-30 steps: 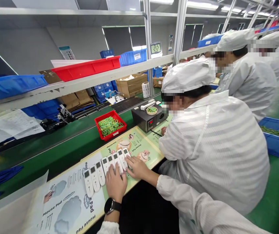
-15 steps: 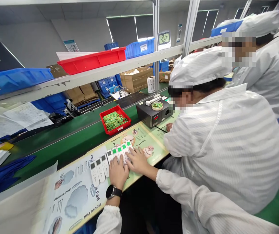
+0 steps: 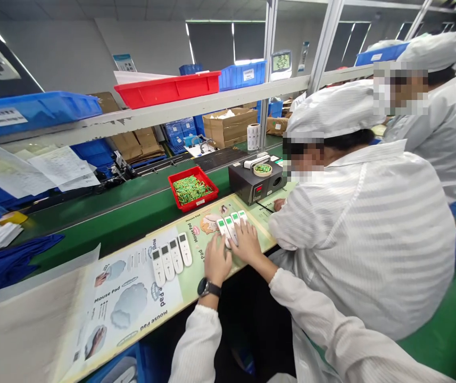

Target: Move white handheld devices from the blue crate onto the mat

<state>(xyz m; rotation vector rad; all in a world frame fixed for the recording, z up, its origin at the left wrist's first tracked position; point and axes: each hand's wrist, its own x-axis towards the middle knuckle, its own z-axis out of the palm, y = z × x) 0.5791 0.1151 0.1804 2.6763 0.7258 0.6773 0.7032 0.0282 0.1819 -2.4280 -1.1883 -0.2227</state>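
Observation:
A row of white handheld devices with lit green screens [image 3: 228, 226], like slim thermometers, lies side by side on the printed mat. My left hand [image 3: 217, 260], with a black watch on its wrist, rests against the left end of this row, fingers stretched forward. Across the right end and lower parts of the row lies my right hand [image 3: 247, 244], its fingers spread. The hands cover the devices' lower halves. To the left, several matching white devices with dark screens [image 3: 171, 258] lie in a separate row, touched by neither hand.
Beyond the mat [image 3: 132, 298], a red tray of green-wrapped pieces [image 3: 193, 189] sits on the green conveyor [image 3: 104, 223]. A dark box-shaped instrument [image 3: 247, 183] carries a small round dish. A co-worker in white [image 3: 363, 234] sits close on my right. A shelf [image 3: 164, 113] with bins runs overhead.
Both hands have slid the green-screen devices to the right along the mat, away from the dark-screen ones. A gap now separates the two groups. The camera view has shifted slightly.

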